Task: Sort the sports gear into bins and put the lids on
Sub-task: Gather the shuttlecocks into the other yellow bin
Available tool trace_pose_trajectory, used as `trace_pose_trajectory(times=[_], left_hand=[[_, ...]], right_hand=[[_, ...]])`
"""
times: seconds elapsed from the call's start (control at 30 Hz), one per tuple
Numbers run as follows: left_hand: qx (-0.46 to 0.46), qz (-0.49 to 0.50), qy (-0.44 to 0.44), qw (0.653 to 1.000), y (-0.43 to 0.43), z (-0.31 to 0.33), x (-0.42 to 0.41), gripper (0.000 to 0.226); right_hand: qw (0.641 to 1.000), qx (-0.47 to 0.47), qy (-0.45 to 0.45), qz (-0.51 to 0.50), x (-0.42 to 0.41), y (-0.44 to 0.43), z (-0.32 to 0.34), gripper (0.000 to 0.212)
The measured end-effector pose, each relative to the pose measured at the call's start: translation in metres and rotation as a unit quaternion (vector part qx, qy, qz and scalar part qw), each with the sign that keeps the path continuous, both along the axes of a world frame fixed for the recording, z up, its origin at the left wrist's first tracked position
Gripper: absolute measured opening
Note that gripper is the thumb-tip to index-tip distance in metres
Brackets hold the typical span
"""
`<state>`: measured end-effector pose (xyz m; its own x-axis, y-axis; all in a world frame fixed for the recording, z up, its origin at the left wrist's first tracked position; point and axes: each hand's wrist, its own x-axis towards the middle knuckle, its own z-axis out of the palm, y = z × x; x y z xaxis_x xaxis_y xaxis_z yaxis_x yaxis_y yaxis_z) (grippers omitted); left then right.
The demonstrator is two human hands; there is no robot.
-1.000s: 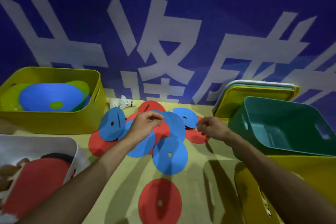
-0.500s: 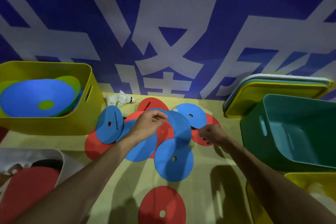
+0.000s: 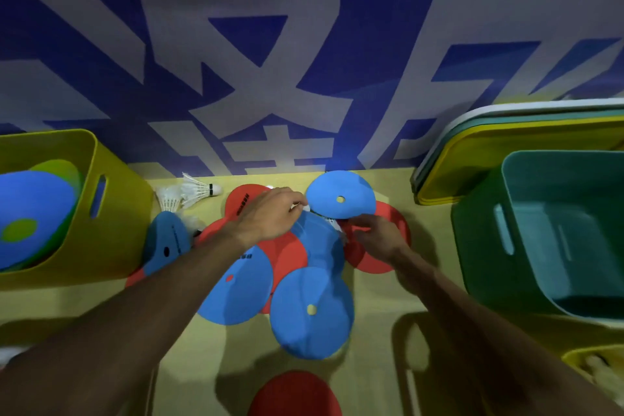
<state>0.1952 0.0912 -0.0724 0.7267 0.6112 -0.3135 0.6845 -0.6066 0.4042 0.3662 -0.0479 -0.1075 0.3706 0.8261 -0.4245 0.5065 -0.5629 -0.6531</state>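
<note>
Both the left hand (image 3: 270,214) and right hand (image 3: 380,238) curl over the pile of discs (image 3: 304,331) mid-table. A blurred white scrap (image 3: 334,224) peeks between them; what either grips, I cannot tell. The yellow bin (image 3: 128,230) and green bin (image 3: 479,246) are cut off.

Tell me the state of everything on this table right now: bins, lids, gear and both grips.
Teal bin: open, empty, no lid.
Left yellow bin: open, holding blue and green discs.
Lids: stacked together, off the bins.
Loose discs: overlapping on the table.
Shuttlecocks: lying by the left yellow bin.
Left grip: pinching a small white bit.
Right grip: curled over the discs, hold unclear.
</note>
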Motion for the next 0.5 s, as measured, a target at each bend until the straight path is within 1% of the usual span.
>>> trace_pose_trajectory(times=[0.1,0.2,0.3,0.37,0.43,0.5], left_hand=[[0.05,-0.046,0.004,0.998,0.001,-0.004,-0.008,0.031],[0.057,-0.072,-0.006,0.996,-0.002,-0.005,-0.02,0.031],[0.068,-0.072,-0.016,0.995,-0.009,-0.007,-0.03,0.031],[0.072,-0.071,-0.025,0.995,-0.016,-0.007,-0.037,0.032],[0.078,-0.069,-0.028,0.994,-0.024,-0.007,-0.046,0.033],[0.079,-0.067,-0.029,0.994,-0.029,-0.005,-0.054,0.032]], right_hand=[[0.999,0.005,-0.036,-0.017,0.002,0.008,-0.006,0.02],[0.999,-0.004,-0.026,-0.045,-0.003,0.011,-0.017,0.02],[0.996,-0.042,-0.024,-0.069,-0.017,0.011,-0.028,0.04],[0.992,-0.05,-0.012,-0.111,-0.027,0.011,-0.032,0.049],[0.987,-0.051,0.011,-0.151,-0.032,0.014,-0.028,0.056],[0.98,-0.043,0.051,-0.186,-0.036,0.016,-0.022,0.055]])
